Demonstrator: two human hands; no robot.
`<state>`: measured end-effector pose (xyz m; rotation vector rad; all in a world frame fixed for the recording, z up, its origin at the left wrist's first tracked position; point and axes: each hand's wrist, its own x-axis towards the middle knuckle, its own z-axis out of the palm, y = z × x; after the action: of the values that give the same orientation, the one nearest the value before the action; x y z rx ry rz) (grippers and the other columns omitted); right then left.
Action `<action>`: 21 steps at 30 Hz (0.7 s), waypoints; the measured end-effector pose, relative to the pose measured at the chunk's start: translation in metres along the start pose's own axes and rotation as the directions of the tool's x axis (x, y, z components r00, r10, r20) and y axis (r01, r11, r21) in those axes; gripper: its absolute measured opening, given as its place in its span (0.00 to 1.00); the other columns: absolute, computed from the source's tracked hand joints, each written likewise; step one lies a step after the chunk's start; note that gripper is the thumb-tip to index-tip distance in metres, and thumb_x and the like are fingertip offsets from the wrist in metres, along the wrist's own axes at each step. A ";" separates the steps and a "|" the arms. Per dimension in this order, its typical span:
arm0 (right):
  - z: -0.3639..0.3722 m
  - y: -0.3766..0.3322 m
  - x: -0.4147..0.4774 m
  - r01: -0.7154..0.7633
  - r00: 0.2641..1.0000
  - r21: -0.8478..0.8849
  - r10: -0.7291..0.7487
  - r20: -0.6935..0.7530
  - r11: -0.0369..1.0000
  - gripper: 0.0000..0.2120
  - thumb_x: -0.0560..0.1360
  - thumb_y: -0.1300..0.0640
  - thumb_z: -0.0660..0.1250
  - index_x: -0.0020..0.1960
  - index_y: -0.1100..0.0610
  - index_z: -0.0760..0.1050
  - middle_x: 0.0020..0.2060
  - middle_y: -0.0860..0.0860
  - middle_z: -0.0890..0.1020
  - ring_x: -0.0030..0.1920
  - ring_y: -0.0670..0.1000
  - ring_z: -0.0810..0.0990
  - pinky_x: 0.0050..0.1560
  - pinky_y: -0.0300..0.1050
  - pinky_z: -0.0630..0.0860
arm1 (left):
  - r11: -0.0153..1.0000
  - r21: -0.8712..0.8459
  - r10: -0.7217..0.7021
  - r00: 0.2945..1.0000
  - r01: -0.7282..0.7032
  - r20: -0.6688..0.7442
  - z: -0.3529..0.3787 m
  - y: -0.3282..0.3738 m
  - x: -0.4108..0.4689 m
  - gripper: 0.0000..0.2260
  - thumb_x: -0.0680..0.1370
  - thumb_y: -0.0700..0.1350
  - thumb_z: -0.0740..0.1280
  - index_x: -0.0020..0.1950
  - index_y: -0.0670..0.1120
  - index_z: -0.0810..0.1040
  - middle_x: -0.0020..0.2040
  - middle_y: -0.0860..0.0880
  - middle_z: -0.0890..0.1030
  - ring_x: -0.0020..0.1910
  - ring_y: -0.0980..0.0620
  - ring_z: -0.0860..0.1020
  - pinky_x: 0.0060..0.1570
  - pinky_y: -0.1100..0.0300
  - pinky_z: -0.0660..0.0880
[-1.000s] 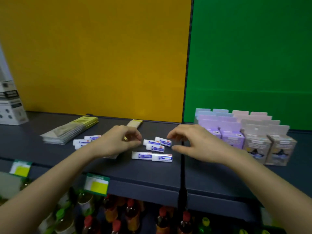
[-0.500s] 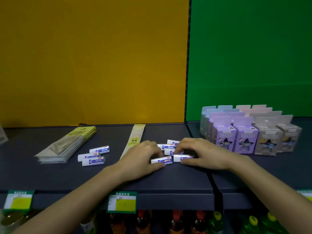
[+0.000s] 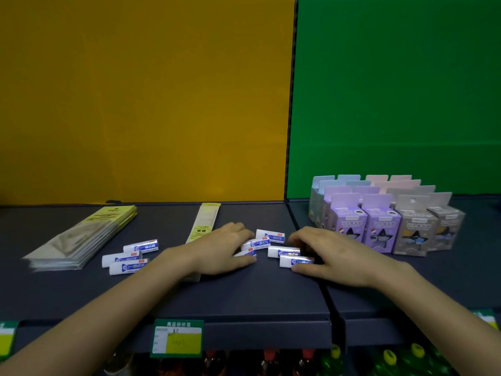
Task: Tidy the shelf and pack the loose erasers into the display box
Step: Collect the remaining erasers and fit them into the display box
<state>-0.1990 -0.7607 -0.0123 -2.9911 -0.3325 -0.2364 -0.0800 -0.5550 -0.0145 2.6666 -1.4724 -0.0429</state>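
On the shelf (image 3: 244, 294), at your far left, lies a stack of flat packets (image 3: 81, 240). Just right of it three erasers (image 3: 127, 257) sit loose, close together. A long yellow packet (image 3: 204, 221) runs back to the wall, its near end under your left forearm. Your left hand (image 3: 219, 253) is curled, fingers and thumb pinching the leftmost of five erasers (image 3: 269, 236) clustered mid-shelf. Your right hand (image 3: 330, 253) curls round the two rightmost. Rows of small boxes (image 3: 379, 225) stand at the right.
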 end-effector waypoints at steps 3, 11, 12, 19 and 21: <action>0.001 0.003 -0.003 -0.044 0.999 -0.017 0.044 -0.025 0.999 0.16 0.72 0.37 0.61 0.53 0.46 0.66 0.48 0.42 0.74 0.48 0.46 0.74 0.48 0.44 0.72 | 1.000 -0.001 0.011 1.000 -0.011 0.027 0.003 -0.001 0.002 0.21 0.78 0.56 0.57 0.68 0.48 0.65 0.61 0.47 0.69 0.60 0.51 0.67 0.61 0.59 0.65; 0.002 0.002 -0.004 -0.081 0.996 -0.007 0.080 -0.047 0.997 0.15 0.72 0.37 0.61 0.47 0.47 0.68 0.43 0.43 0.75 0.43 0.45 0.74 0.44 0.43 0.71 | 0.994 0.104 0.012 0.999 -0.017 0.043 0.002 0.008 0.005 0.20 0.79 0.57 0.54 0.63 0.45 0.66 0.57 0.45 0.69 0.55 0.48 0.72 0.58 0.55 0.69; 0.002 0.002 -0.004 -0.074 0.996 -0.017 0.073 -0.048 0.997 0.14 0.72 0.37 0.61 0.46 0.47 0.68 0.43 0.42 0.75 0.43 0.44 0.73 0.44 0.43 0.71 | 0.992 0.120 0.018 0.999 -0.023 0.040 0.002 0.010 0.004 0.20 0.79 0.57 0.53 0.64 0.45 0.65 0.57 0.46 0.68 0.55 0.48 0.72 0.58 0.54 0.69; 0.001 0.002 -0.004 -0.064 0.997 -0.037 0.062 -0.042 0.997 0.14 0.73 0.38 0.60 0.47 0.47 0.70 0.43 0.42 0.73 0.42 0.42 0.71 0.44 0.41 0.70 | 0.992 0.115 0.061 0.998 -0.059 -0.013 0.005 0.013 0.002 0.22 0.79 0.58 0.52 0.66 0.45 0.65 0.58 0.47 0.68 0.56 0.50 0.70 0.59 0.57 0.68; 0.001 0.002 -0.005 -0.058 0.998 -0.049 0.056 -0.043 0.997 0.14 0.73 0.38 0.60 0.47 0.47 0.70 0.43 0.41 0.73 0.42 0.42 0.70 0.43 0.40 0.68 | 0.993 0.114 0.038 0.999 -0.039 0.016 0.003 0.013 0.004 0.21 0.79 0.58 0.53 0.64 0.45 0.66 0.58 0.46 0.69 0.55 0.49 0.71 0.58 0.57 0.68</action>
<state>-0.2031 -0.7636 -0.0141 -3.0347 -0.2397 -0.3047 -0.0894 -0.5656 -0.0161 2.7307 -1.5762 0.0261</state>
